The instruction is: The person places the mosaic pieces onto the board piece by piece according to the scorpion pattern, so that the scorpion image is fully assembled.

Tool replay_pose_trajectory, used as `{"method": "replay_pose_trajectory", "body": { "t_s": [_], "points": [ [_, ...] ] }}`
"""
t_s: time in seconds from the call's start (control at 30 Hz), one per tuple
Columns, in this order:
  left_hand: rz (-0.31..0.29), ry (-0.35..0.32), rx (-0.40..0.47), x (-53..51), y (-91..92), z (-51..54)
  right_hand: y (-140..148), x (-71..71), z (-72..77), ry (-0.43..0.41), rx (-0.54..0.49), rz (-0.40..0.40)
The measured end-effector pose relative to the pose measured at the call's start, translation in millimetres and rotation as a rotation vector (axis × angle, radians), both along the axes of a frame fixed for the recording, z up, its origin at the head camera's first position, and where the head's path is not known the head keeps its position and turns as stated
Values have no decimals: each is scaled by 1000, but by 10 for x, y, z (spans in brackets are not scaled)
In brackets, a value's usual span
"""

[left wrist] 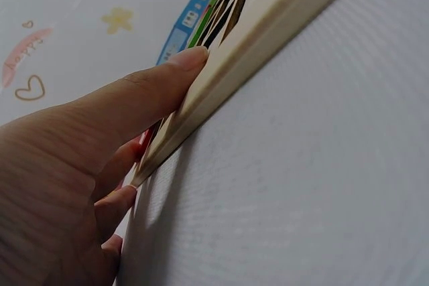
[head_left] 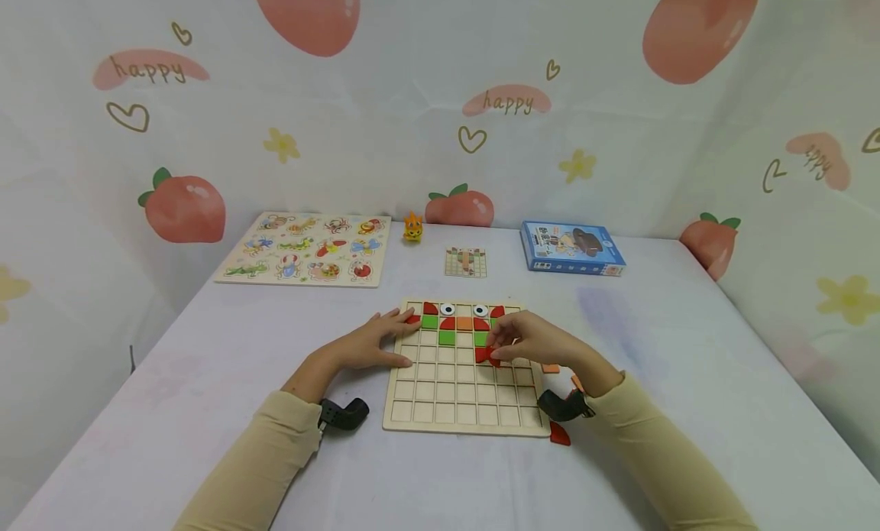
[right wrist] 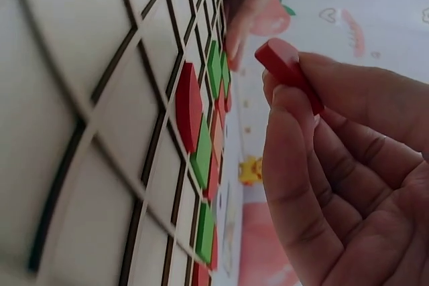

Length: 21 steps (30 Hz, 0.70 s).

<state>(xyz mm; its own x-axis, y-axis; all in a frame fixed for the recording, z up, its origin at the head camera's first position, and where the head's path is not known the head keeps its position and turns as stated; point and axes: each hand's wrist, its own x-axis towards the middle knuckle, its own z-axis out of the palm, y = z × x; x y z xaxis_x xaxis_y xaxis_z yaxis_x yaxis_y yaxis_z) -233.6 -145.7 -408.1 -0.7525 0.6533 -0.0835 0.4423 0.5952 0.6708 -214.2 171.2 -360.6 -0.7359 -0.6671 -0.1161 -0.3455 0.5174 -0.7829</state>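
Observation:
A wooden grid board [head_left: 445,391] lies on the table. Across its upper rows sit red, green and orange tiles, among them a green tile [head_left: 447,338] and an orange tile [head_left: 464,323], plus two white eye discs [head_left: 448,309]. My left hand [head_left: 371,340] rests at the board's left edge with fingers spread; in the left wrist view its thumb [left wrist: 151,95] presses on the rim. Over the board's right half, my right hand [head_left: 525,338] pinches a red tile [right wrist: 289,72] between thumb and fingers. Another red tile [right wrist: 190,107] lies in the grid below it.
Loose orange tiles [head_left: 551,368] and a red quarter-round tile [head_left: 560,434] lie right of the board. Behind are a small pattern card [head_left: 466,262], a blue box [head_left: 574,247], an orange toy figure [head_left: 412,228] and an insect picture board [head_left: 309,250].

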Motion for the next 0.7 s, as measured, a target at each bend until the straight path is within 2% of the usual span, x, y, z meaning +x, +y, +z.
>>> {"method": "replay_pose_trajectory", "body": {
  "t_s": [0.2,0.37,0.7],
  "points": [
    [-15,10,2,13,-7,18,-197,-88,-3,-30,-15,11],
    [-9,5,-8,4,-11,11,-355,-182,-19,-8,5,15],
    [-10,-5,2,-5,-5,5,-535,-298,-79,-69,-27,12]
  ]
}}
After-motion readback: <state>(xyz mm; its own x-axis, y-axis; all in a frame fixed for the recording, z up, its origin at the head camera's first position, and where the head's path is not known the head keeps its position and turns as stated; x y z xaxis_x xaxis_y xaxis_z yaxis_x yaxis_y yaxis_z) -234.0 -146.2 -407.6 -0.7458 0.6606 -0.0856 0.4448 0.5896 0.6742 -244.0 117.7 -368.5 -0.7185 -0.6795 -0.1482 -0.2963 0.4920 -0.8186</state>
